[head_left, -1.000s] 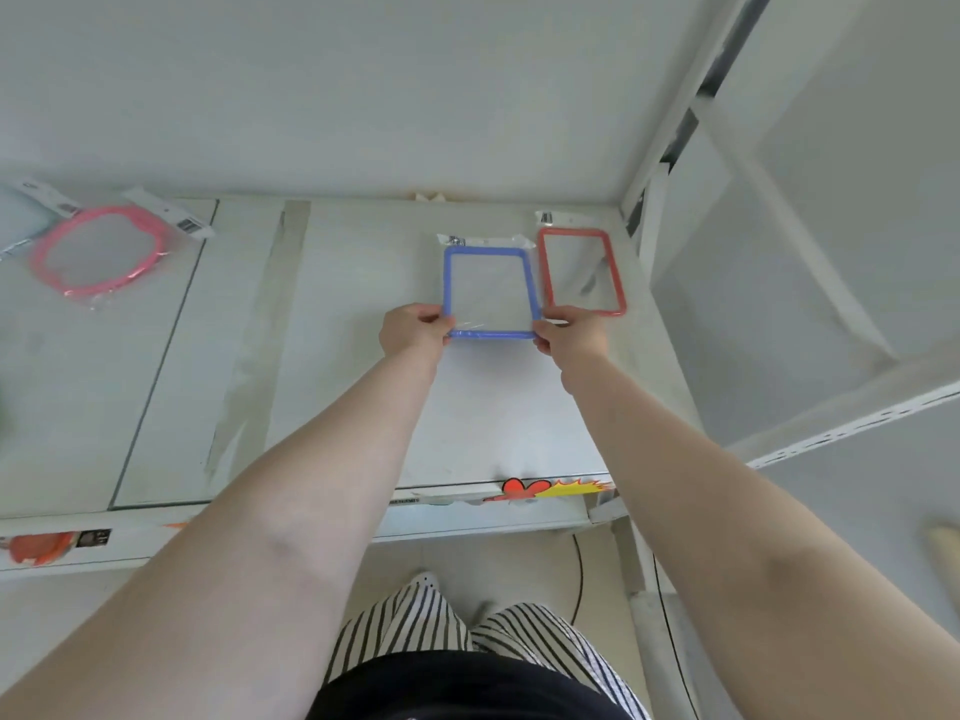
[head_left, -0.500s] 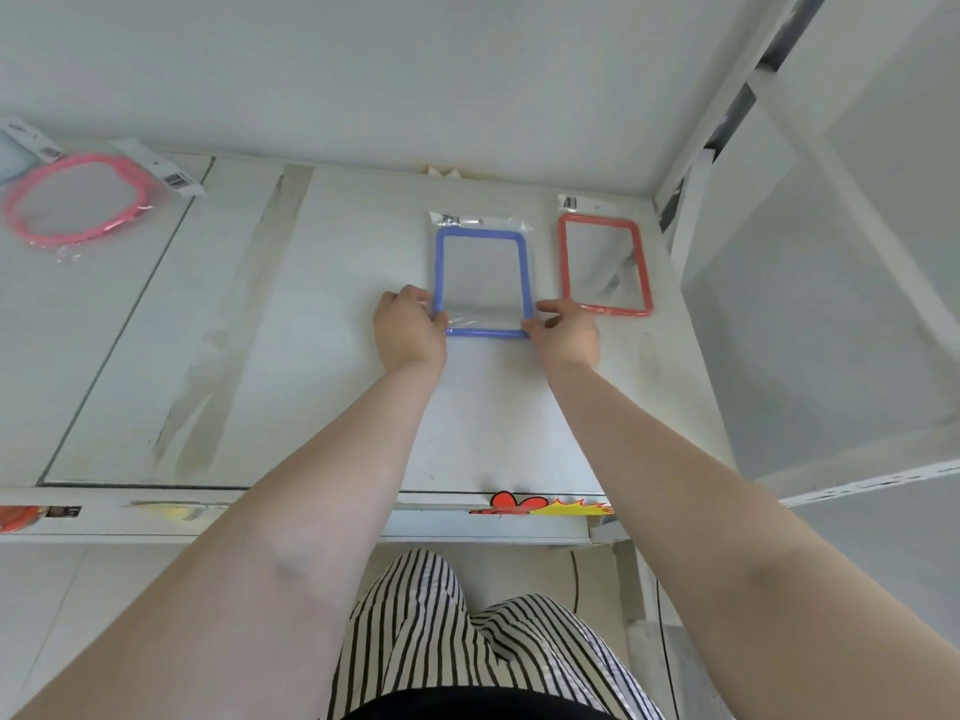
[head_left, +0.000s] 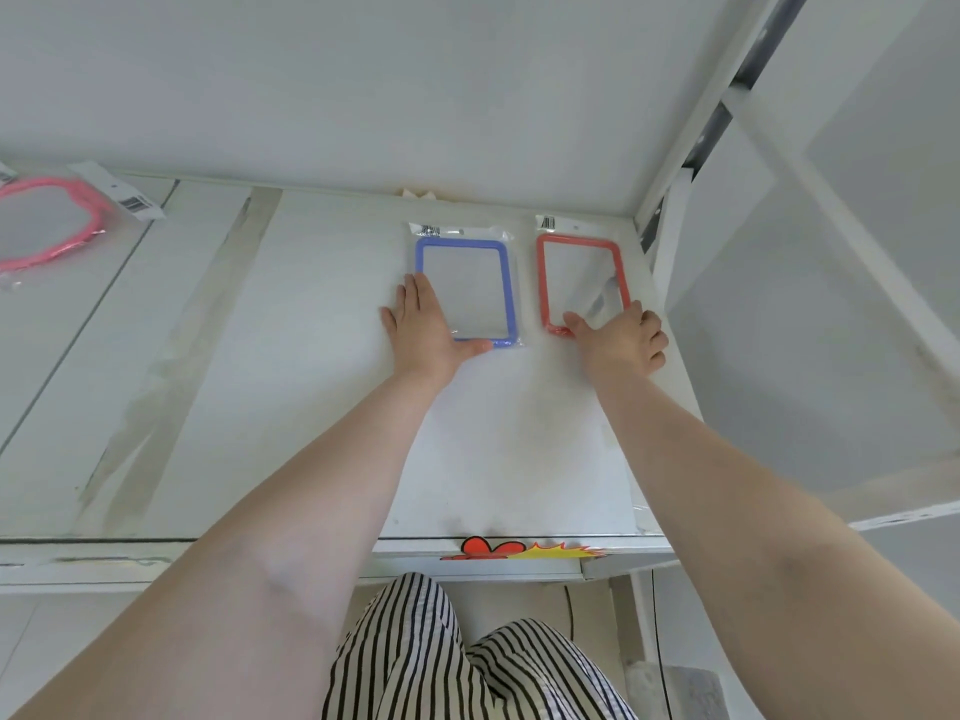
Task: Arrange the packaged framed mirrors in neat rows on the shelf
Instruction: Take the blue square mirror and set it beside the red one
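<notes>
A blue-framed mirror (head_left: 467, 288) in a clear packet lies flat at the back of the white shelf (head_left: 311, 381). A red-framed mirror (head_left: 579, 272) lies beside it on the right, with a small gap between them. My left hand (head_left: 423, 330) lies flat with fingers stretched over the blue frame's lower left corner and the thumb along its bottom edge. My right hand (head_left: 621, 340) covers the red frame's lower right corner, thumb on the bottom edge, fingers curled.
A pink round-framed mirror (head_left: 47, 226) in its packet lies at the shelf's far left. The shelf's white upright (head_left: 670, 226) stands right next to the red mirror. A red and yellow sticker (head_left: 519, 549) marks the front edge. Striped trousers show below.
Both hands let go of the blue mirror's bottom corners. The left hand flattened onto its lower left corner, and the right hand moved right to the red mirror's bottom edge.
</notes>
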The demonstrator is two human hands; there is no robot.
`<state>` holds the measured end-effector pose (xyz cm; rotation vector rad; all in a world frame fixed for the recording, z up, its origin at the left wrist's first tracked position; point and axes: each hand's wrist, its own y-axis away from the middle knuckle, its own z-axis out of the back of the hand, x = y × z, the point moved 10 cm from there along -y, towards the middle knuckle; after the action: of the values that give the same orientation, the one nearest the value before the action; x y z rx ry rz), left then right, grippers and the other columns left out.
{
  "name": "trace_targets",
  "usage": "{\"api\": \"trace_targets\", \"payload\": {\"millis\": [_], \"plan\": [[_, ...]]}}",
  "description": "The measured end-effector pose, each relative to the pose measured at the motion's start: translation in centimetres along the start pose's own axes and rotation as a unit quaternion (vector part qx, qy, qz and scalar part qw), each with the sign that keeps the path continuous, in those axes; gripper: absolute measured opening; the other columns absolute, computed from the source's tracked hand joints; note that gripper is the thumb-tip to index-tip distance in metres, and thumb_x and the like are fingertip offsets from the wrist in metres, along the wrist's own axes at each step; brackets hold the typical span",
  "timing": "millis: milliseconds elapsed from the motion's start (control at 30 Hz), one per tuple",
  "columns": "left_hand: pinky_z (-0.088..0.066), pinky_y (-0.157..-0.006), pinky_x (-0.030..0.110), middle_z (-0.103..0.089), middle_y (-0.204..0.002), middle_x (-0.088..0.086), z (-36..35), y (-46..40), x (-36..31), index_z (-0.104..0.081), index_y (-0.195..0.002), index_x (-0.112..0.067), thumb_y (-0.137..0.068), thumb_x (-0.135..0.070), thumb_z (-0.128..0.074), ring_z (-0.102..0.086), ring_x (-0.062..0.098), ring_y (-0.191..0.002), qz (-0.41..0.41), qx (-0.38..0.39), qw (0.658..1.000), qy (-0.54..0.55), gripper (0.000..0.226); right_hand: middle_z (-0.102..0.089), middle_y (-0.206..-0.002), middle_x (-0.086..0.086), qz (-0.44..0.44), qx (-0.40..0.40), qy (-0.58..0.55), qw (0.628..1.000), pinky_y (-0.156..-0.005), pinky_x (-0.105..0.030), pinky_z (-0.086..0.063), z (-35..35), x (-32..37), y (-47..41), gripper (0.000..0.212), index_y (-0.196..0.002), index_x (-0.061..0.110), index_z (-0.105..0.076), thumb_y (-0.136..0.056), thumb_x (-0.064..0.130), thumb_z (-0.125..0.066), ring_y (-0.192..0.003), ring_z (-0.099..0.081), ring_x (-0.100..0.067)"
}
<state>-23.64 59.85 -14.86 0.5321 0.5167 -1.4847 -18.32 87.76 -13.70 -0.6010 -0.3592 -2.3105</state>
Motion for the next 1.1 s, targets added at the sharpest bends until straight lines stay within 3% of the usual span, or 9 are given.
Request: {"api": "trace_targets", "payload": {"millis": [167, 667, 900, 1000, 1100], "plan": [[0.004, -0.119, 0.051, -0.005, -0.162, 0.010, -0.8, -1.5, -0.7, 0.001, -0.151, -0.004, -0.066, -0.051, -0.078, 0.001, 0.026, -0.150, 0.006, 0.013, 1.000, 0.004, 0.125, -0.039, -0.145, -0.011, 0.011, -0.004, 0.028, 1.000, -0.107, -0.045, -0.027, -0.1, -0.1, -0.5, 0.098, -0.143, 0.010, -0.034, -0.070, 0.066, -0.068, -0.133, -0.033, -0.035], [0.005, -0.118, 0.051, -0.006, -0.162, 0.008, -1.6, -2.7, -1.9, 0.000, -0.152, -0.006, -0.067, -0.053, -0.077, 0.001, 0.028, -0.150, -0.013, 0.032, 0.999, -0.005, 0.123, -0.039, -0.146, -0.011, 0.011, -0.015, 0.034, 0.999, -0.108, -0.047, -0.027, -0.3, -0.3, -0.8, 0.101, -0.145, 0.011, -0.032, -0.069, 0.068, -0.067, -0.133, -0.035, -0.035], [-0.001, -0.120, 0.049, -0.003, -0.162, 0.009, -0.8, -2.7, -1.6, -0.001, -0.152, -0.011, -0.068, -0.058, -0.074, 0.003, 0.030, -0.150, 0.000, 0.039, 0.999, -0.008, 0.121, -0.029, -0.155, -0.008, 0.010, -0.028, -0.018, 0.999, -0.115, -0.049, -0.018, 0.5, -0.1, -0.3, 0.095, -0.148, 0.017, -0.027, -0.074, 0.063, -0.067, -0.144, -0.019, -0.032], [-0.006, -0.121, 0.046, -0.010, -0.161, 0.011, 0.8, -2.5, -2.1, -0.009, -0.152, -0.012, -0.073, -0.059, -0.068, -0.004, 0.029, -0.150, -0.015, 0.028, 0.999, 0.000, 0.109, -0.034, -0.153, -0.004, 0.038, -0.036, -0.022, 0.998, -0.112, -0.047, -0.023, 1.8, 1.0, 0.4, 0.084, -0.146, 0.021, -0.034, -0.078, 0.059, -0.065, -0.142, -0.024, -0.031], [-0.023, -0.118, 0.040, -0.032, -0.153, 0.013, 2.9, -1.3, -3.6, -0.024, -0.149, -0.012, -0.079, -0.047, -0.069, -0.026, 0.031, -0.143, -0.060, 0.033, 0.998, 0.004, 0.091, -0.047, -0.144, -0.003, 0.094, -0.019, -0.020, 0.995, -0.106, -0.043, -0.033, 2.9, 3.3, 2.4, 0.068, -0.140, 0.023, -0.045, -0.081, 0.050, -0.067, -0.132, -0.036, -0.029]]}}
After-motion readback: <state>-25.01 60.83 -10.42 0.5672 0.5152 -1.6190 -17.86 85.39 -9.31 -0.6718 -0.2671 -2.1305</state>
